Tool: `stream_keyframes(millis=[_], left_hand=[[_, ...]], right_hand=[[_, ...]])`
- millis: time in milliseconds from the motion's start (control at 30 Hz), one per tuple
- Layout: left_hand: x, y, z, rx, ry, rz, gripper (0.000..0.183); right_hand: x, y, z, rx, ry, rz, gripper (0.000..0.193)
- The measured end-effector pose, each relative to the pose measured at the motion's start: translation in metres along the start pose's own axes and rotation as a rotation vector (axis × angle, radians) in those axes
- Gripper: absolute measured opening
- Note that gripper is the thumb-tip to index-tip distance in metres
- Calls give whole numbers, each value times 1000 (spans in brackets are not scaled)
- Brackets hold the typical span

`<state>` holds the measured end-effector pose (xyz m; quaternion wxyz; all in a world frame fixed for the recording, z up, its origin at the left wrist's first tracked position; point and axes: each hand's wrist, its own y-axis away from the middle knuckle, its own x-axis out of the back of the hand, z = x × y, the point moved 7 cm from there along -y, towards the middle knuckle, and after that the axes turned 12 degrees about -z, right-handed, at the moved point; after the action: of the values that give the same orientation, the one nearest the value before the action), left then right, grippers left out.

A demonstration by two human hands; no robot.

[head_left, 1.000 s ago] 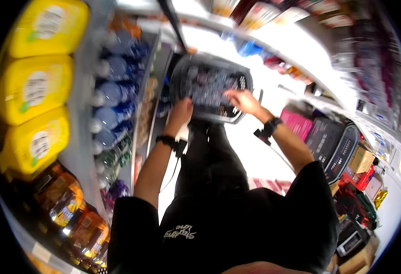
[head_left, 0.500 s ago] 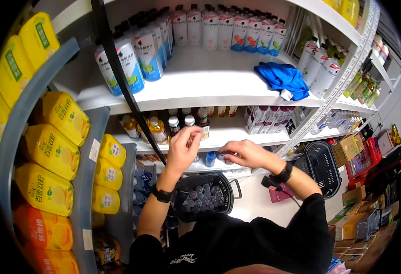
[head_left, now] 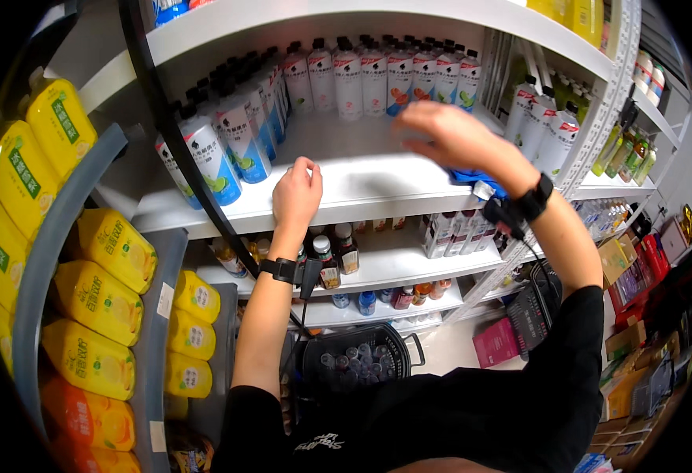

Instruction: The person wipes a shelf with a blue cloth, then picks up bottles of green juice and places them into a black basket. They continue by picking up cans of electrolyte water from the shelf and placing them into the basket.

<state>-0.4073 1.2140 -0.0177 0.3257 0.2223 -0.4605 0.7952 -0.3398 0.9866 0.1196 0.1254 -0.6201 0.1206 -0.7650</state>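
Observation:
My left hand (head_left: 297,195) is raised at the front edge of the white shelf (head_left: 361,162), its fingers curled together and nothing showing in them. My right hand (head_left: 432,132) reaches over the same shelf, smeared by motion, so I cannot tell whether it holds anything. Behind it stand rows of white bottles (head_left: 348,85) with dark caps. A blue cloth (head_left: 466,176) lies on the shelf, partly hidden under my right forearm. Below my hands, a black basket (head_left: 399,351) holds several bottles with clear round tops (head_left: 354,363).
Yellow jugs (head_left: 97,296) fill the grey rack on the left. A dark upright bar (head_left: 174,134) crosses in front of the shelf at the left. Lower shelves hold small dark bottles (head_left: 326,260) and cartons (head_left: 446,235). A pink box (head_left: 496,344) stands on the floor near another basket (head_left: 531,315).
Both hands have risen from the lower shelf level to the upper shelf. The right one has gone up and farther in, over the cloth. The view has shifted slightly.

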Motion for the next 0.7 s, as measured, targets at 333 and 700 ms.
stream_keyframes(millis=[333, 700], left_hand=[[-2, 5, 4, 30, -117, 66, 10], [-1, 5, 5, 27, -107, 138, 7]], right_hand=[[-40, -118, 182, -208, 145, 44, 45], [-88, -202, 271, -192, 107, 2, 54]])
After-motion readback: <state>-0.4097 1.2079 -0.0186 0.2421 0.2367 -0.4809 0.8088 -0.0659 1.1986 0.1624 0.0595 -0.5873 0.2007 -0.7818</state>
